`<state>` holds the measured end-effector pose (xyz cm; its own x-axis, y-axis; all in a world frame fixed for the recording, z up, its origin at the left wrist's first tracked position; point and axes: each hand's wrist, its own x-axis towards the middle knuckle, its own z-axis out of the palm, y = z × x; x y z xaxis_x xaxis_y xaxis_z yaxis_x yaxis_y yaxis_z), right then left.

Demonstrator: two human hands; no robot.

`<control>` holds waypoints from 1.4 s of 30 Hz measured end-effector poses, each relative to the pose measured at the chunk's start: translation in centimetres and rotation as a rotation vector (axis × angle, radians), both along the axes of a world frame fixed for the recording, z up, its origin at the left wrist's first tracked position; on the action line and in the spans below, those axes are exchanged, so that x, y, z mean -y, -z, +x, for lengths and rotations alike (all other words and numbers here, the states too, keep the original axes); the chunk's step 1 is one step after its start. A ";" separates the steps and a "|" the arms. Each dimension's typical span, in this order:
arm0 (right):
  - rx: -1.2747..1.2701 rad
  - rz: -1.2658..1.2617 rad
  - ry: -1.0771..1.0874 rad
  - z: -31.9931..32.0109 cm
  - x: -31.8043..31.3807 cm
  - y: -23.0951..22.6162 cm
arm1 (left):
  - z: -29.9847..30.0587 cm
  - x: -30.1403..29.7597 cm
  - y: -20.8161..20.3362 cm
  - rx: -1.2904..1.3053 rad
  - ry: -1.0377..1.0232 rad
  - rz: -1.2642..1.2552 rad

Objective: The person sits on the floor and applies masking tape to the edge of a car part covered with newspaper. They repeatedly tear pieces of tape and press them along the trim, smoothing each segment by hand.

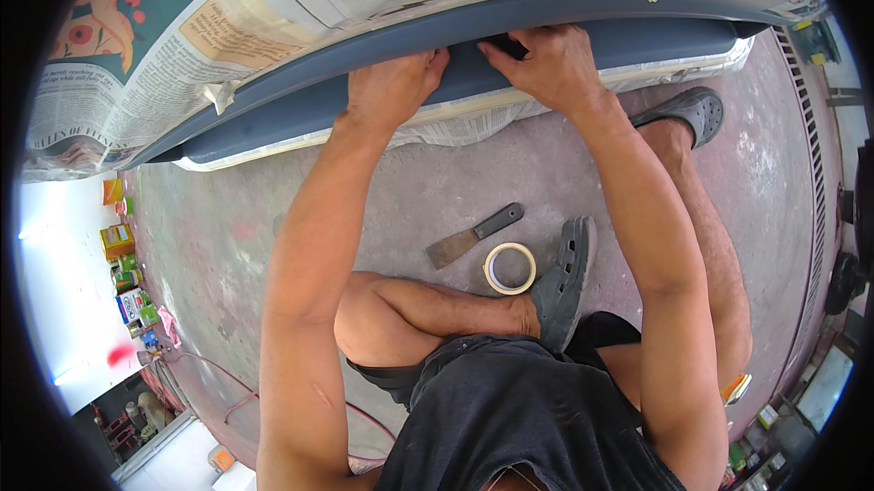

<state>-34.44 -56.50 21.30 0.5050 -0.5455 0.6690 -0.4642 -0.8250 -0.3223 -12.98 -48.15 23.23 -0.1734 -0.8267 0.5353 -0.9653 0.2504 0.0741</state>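
Note:
A long blue-grey car-body panel (309, 52) curves across the top, with a second blue-grey surface (300, 111) below it. My left hand (393, 86) is at the lower edge of the upper panel, its thumb and fingers closed together; what they pinch is hidden. Just to the right, my right hand (553, 65) is bent at the same edge, its thumb reaching toward the left hand. Between its thumb and forefinger is something dark, too shaded to name. On the floor between my legs lie a scraper (475, 234) with a black handle and a roll of masking tape (510, 269).
Newspaper (209, 45) covers the bodywork above, held by tape. More masking paper (473, 122) lines the lower edge. My foot in a grey clog (564, 286) is beside the tape roll. Several tins (118, 241) and a red hose (241, 400) are at left; a floor grate (806, 127) runs at right.

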 end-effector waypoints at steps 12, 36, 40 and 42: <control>-0.056 -0.204 0.007 0.3 1.5 1.0 | -0.7 0.0 0.2 -0.023 -0.054 -0.044; 0.021 -0.212 0.224 1.4 -0.7 0.0 | -1.9 -0.1 0.1 -0.186 -0.244 -0.072; -0.039 -0.181 0.225 2.0 -0.5 0.1 | -2.1 0.1 0.3 -0.215 -0.236 -0.147; -0.046 -0.160 0.243 2.2 -0.4 0.3 | -2.5 0.1 0.2 -0.230 -0.262 -0.136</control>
<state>-32.27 -56.06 21.00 0.4043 -0.5434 0.7357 -0.6656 -0.7265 -0.1708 -15.47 -48.22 23.04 0.1722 -0.7457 0.6437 -0.9599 0.0196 0.2795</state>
